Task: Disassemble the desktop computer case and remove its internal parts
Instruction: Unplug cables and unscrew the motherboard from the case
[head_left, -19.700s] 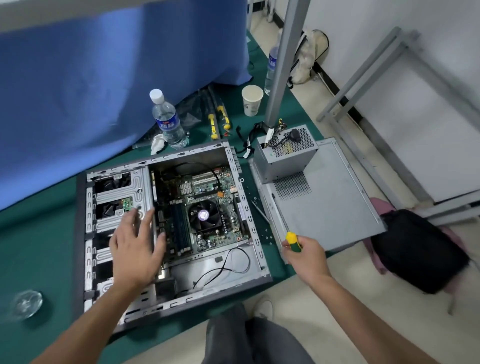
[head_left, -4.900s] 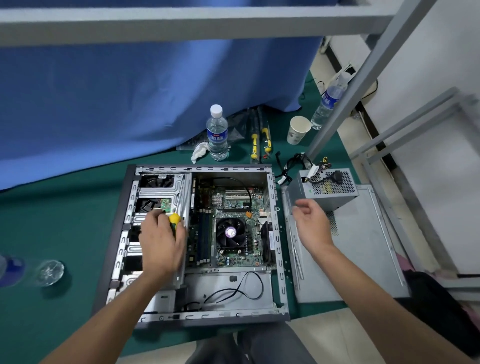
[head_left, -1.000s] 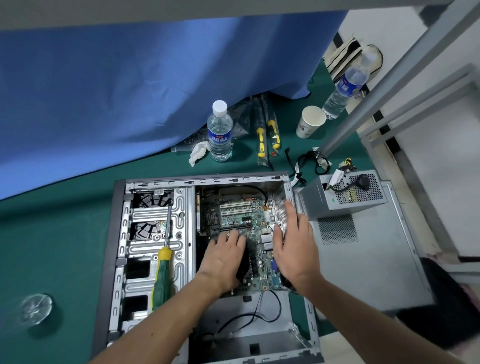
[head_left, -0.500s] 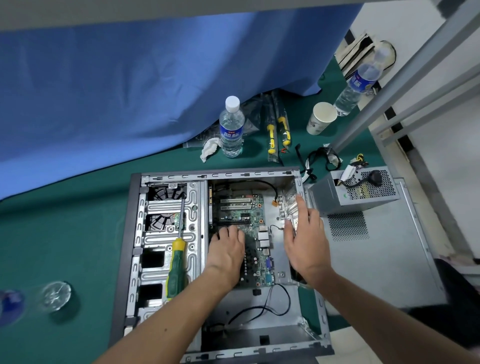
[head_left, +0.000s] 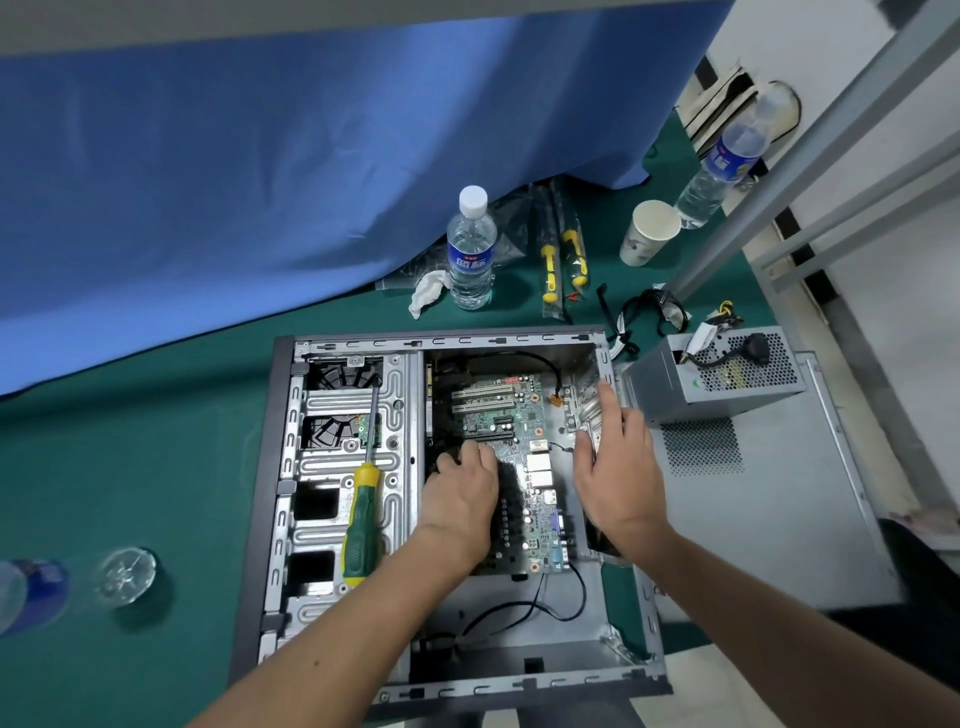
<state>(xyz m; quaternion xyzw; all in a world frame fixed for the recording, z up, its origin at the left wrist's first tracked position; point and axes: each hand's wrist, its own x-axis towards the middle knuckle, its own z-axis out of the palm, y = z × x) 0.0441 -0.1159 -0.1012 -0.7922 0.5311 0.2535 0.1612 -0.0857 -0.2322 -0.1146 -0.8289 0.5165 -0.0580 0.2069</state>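
Observation:
The open desktop case (head_left: 280, 467) lies flat on the green table. Its green motherboard (head_left: 519, 415) sits loose inside, with a bare metal gap between its port side and the rear wall. My left hand (head_left: 460, 499) is curled over the middle of the board, gripping it and hiding the cooler. My right hand (head_left: 618, 478) rests with fingers stretched out on the case's rear wall beside the port cut-outs. A green and yellow screwdriver (head_left: 361, 525) lies on the drive cage (head_left: 395, 415).
The removed power supply (head_left: 722, 379) stands on the detached side panel (head_left: 753, 519) at the right, with loose cables (head_left: 649, 312) behind it. A water bottle (head_left: 470, 249), packaged screwdrivers (head_left: 563, 260) and a paper cup (head_left: 649, 231) stand behind the case. A slanted metal post (head_left: 810, 145) rises at the right.
Within the last second the motherboard has slid left, away from the rear wall, under my left hand. My right hand stays on the rear wall. The screwdriver lies untouched on the drive cage.

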